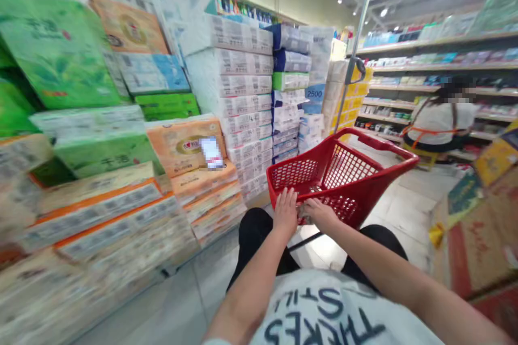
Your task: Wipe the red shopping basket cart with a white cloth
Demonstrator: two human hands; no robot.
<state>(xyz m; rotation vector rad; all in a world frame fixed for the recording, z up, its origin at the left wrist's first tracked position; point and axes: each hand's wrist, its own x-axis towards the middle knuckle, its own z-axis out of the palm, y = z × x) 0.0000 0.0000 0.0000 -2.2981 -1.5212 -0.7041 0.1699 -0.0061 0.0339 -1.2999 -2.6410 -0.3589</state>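
Note:
My left hand lies with its fingers stretched out at the near rim of a red plastic shopping basket cart. Close beside it, my right hand has its fingers bent inward near the same end of the cart. Something small may be between those fingers, but blur hides what it is. The cart stands on the floor in front of my knees, its handle on the far right side. To the left, a phone with a lit screen rests against an orange tissue pack.
Stacked tissue packs line the left side. Cardboard boxes stand at the right. A person in a white top sits farther back, before stocked shelves. A metal pole rises behind the cart.

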